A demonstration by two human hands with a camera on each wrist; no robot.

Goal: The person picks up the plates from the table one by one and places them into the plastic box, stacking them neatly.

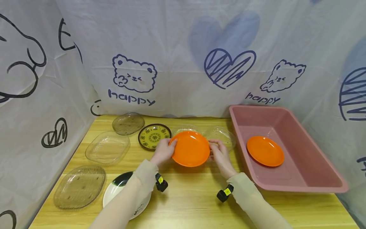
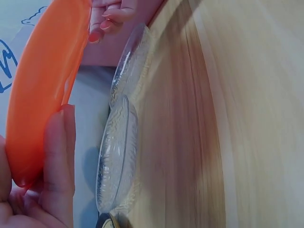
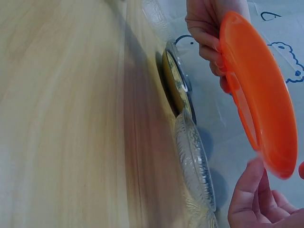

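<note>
An orange plate (image 1: 190,149) is held up over the table, tilted, with its edge toward both wrist cameras. My left hand (image 1: 164,152) grips its left rim, thumb on the upper face and fingers underneath, as the right wrist view also shows. Around the opposite rim, my right hand (image 1: 220,156) has its thumb and fingers spread; a fingertip meets the underside in the right wrist view, while the thumb stands off the rim. Behind the held plate sit two clear ribbed plates (image 1: 220,136), one partly hidden by it. A yellow patterned plate (image 1: 154,137) with a dark rim lies beside my left hand.
At the right stands a pink tub (image 1: 311,152) with another orange plate (image 1: 265,151) inside. Along the left lie several clear plates, including a squarish one (image 1: 107,147) and a brownish one (image 1: 80,187). My left forearm passes over a white plate (image 1: 114,192). A printed curtain (image 1: 177,63) hangs behind.
</note>
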